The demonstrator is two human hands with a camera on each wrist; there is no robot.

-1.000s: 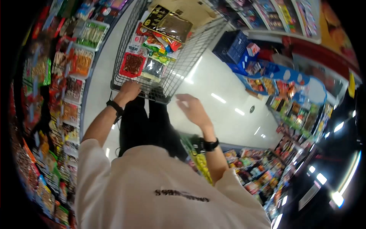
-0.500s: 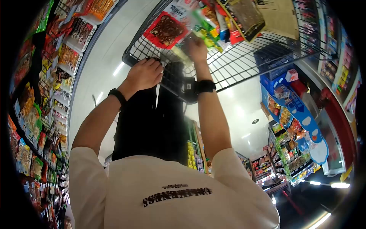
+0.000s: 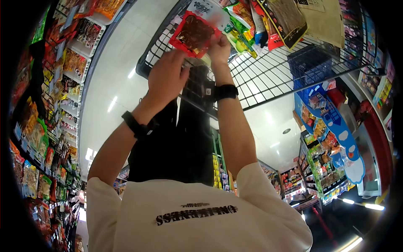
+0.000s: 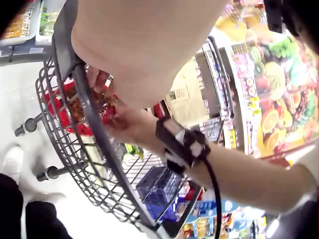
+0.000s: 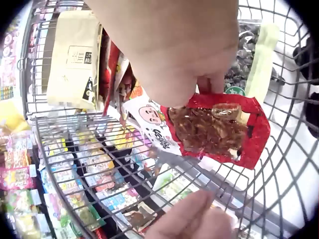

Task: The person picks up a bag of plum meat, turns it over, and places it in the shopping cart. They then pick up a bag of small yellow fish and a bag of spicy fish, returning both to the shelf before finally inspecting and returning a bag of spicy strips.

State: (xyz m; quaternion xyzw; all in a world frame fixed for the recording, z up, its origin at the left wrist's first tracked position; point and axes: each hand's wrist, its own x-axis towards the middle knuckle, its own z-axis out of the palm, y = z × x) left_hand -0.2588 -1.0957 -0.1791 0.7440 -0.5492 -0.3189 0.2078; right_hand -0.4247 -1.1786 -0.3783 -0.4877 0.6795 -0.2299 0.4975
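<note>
The right hand (image 3: 219,52) is pinching the edge of a red packet (image 3: 193,35), with thumb and finger clamped on it. The packet is staying inside the near left end of the cart (image 3: 144,69), and brown food is showing through its clear window. The left hand (image 3: 168,80) is reaching over the near rim, just left of the right hand. Its fingers are bending loosely, its thumb is standing apart, and it is gripping nothing. The tips are pointing at the packet, but the view is poor there, so they may or may not be touching it.

A white packet (image 3: 205,9) is lying just past the red one. A bag of dark food (image 5: 246,47) is lying on the right of the red one, under the right hand. Green packets (image 3: 240,44) are lying farther to the right. A black packet (image 3: 285,21) is leaning past those, and a paper bag (image 3: 325,25) is sitting beside it, at the far right. A blue box (image 3: 308,65) is standing outside the cart on the right. Shelves (image 3: 90,38) full of food are running along the left. The person is wearing a black strap (image 3: 133,124) on the left wrist.
</note>
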